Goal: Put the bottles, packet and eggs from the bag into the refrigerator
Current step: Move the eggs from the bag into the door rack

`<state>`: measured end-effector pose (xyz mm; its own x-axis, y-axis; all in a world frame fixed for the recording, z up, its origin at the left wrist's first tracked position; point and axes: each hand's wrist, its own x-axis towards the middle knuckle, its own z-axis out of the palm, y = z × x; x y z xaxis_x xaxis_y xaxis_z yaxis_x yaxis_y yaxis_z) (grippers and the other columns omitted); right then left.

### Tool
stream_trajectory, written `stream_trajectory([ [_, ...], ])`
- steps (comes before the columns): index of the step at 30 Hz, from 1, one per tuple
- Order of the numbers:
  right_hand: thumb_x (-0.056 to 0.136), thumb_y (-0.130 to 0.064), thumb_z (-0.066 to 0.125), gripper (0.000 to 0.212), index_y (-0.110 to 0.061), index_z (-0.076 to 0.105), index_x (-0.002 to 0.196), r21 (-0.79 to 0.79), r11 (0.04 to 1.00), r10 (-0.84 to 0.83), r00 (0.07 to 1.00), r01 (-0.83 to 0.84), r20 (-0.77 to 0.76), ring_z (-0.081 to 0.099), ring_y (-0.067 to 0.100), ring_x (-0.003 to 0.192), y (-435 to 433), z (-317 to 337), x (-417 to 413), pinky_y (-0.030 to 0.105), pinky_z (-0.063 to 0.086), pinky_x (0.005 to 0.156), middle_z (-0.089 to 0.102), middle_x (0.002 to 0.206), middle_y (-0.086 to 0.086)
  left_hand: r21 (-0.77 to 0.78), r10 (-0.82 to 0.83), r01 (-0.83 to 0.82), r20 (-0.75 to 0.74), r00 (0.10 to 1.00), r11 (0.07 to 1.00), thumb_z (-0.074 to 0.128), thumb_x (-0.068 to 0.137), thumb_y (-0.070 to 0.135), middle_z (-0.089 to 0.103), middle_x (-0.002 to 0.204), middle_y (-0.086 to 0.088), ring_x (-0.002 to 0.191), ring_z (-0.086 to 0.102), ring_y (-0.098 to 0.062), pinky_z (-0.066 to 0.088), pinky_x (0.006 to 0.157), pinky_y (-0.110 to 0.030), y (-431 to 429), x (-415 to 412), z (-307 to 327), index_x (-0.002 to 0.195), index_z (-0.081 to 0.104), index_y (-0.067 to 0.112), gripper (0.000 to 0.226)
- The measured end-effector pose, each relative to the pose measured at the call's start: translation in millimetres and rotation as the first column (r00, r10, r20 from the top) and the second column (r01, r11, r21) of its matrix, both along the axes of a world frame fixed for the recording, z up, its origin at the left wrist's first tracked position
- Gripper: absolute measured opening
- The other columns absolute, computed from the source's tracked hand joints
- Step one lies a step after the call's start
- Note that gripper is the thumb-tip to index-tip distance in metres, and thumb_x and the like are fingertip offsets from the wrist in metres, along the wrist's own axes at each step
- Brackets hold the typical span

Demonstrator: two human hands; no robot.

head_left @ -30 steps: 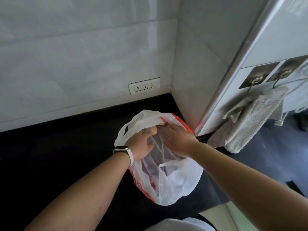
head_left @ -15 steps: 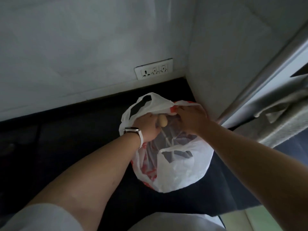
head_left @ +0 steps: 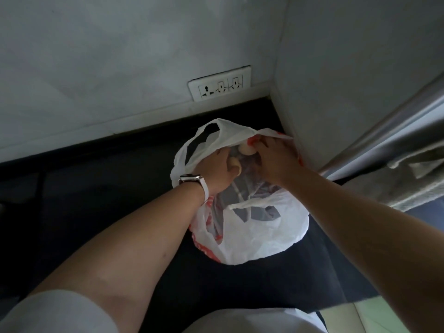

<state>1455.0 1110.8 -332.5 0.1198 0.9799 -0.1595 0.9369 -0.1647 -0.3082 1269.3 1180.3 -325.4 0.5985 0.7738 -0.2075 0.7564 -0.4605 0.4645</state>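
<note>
1. Egg (head_left: 246, 149): it sits in the mouth of the white plastic bag (head_left: 269, 227), just under the bag's far rim. The fingertips of your right hand (head_left: 276, 162) curl around it.
2. Your right hand reaches into the bag from the right. The far rim drapes over its knuckles, so part of its hold on the egg is hidden.
3. A second egg (head_left: 235, 163) lies just nearer you inside the bag mouth. Your left hand (head_left: 213, 173) grips it with curled fingers.
4. The two hands almost meet over the bag opening, and the two eggs are close together between them.
5. The bag stands on the dark countertop (head_left: 96, 193). It has red print down its left side, and one handle loop stands up at the far-left rim.
6. Deeper in the bag you see clear wrapping and dark shapes. The light is too dim to tell what they are.
7. The wristwatch (head_left: 192, 179) with a white strap sits on your left wrist, at the bag's left rim.
8. A wall socket (head_left: 219, 85) is on the wall beyond the bag.
9. The refrigerator (head_left: 396, 127) stands just right of the bag, its silver edge running diagonally. A towel (head_left: 418, 181) hangs on its front.
</note>
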Motion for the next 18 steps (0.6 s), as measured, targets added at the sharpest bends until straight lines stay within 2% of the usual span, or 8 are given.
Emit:
stream_trajectory([
  [3, 0.077, -0.057, 0.056, 0.076, -0.022, 0.042, 0.143, -0.004, 1.0, -0.007, 1.0, 0.007, -0.006, 0.048, 0.035, 0.125, 5, -5, 2, 0.044, 0.04, 0.102, 0.048, 0.142, 0.01, 0.011, -0.026, 0.026, 0.004, 1.0, 1.0, 0.053, 0.087, 0.04, 0.059, 0.123, -0.008, 0.112, 0.056, -0.027, 0.046, 0.091, -0.038, 4, 5, -3, 0.121, 0.054, 0.015, 0.043],
  [6, 0.08, -0.054, 0.065, 0.075, -0.017, 0.044, 0.142, 0.039, 0.999, -0.001, 1.0, 0.002, -0.026, 0.049, 0.034, 0.124, 13, -7, 1, 0.04, 0.041, 0.1, 0.05, 0.14, 0.012, -0.004, -0.038, 0.038, -0.043, 0.998, 0.999, 0.058, 0.088, 0.041, 0.057, 0.126, -0.01, 0.114, 0.054, -0.029, 0.045, 0.093, -0.038, 5, 9, -7, 0.124, 0.054, 0.013, 0.046],
  [10, 0.079, -0.055, 0.057, 0.068, -0.013, 0.051, 0.133, 0.048, 0.995, 0.085, 0.996, -0.086, 0.012, 0.052, 0.034, 0.118, 24, -9, 1, 0.039, 0.044, 0.089, 0.053, 0.133, 0.013, -0.002, -0.06, 0.06, -0.041, 0.997, 0.998, 0.06, 0.089, 0.042, 0.058, 0.125, -0.011, 0.112, 0.055, -0.031, 0.045, 0.09, -0.038, -1, 8, -12, 0.129, 0.052, 0.014, 0.049],
  [12, 0.079, -0.05, 0.063, 0.062, -0.014, 0.052, 0.128, 0.029, 0.994, 0.104, 0.994, -0.105, 0.021, 0.054, 0.036, 0.113, 29, -12, 1, 0.04, 0.046, 0.085, 0.055, 0.127, 0.014, -0.017, -0.05, 0.049, -0.024, 0.998, 0.999, 0.061, 0.09, 0.042, 0.058, 0.126, -0.011, 0.113, 0.055, -0.031, 0.046, 0.092, -0.04, -2, 7, -12, 0.132, 0.05, 0.016, 0.051],
  [15, 0.077, -0.047, 0.07, 0.058, -0.018, 0.053, 0.124, 0.016, 0.992, 0.122, 0.992, -0.122, 0.015, 0.056, 0.035, 0.11, 35, -16, 3, 0.041, 0.049, 0.084, 0.055, 0.124, 0.012, -0.021, -0.062, 0.062, -0.002, 0.998, 0.998, 0.063, 0.089, 0.038, 0.059, 0.123, -0.011, 0.112, 0.055, -0.03, 0.046, 0.09, -0.039, -2, 7, -10, 0.133, 0.049, 0.018, 0.05],
  [18, 0.077, -0.049, 0.066, 0.055, -0.018, 0.054, 0.121, -0.017, 0.988, 0.154, 0.988, -0.153, 0.012, 0.056, 0.033, 0.11, 39, -18, 4, 0.041, 0.049, 0.085, 0.056, 0.123, 0.012, -0.053, -0.065, 0.067, 0.033, 0.997, 0.996, 0.064, 0.088, 0.031, 0.061, 0.119, -0.01, 0.108, 0.057, -0.028, 0.047, 0.087, -0.036, -3, 8, -7, 0.13, 0.051, 0.019, 0.046],
])
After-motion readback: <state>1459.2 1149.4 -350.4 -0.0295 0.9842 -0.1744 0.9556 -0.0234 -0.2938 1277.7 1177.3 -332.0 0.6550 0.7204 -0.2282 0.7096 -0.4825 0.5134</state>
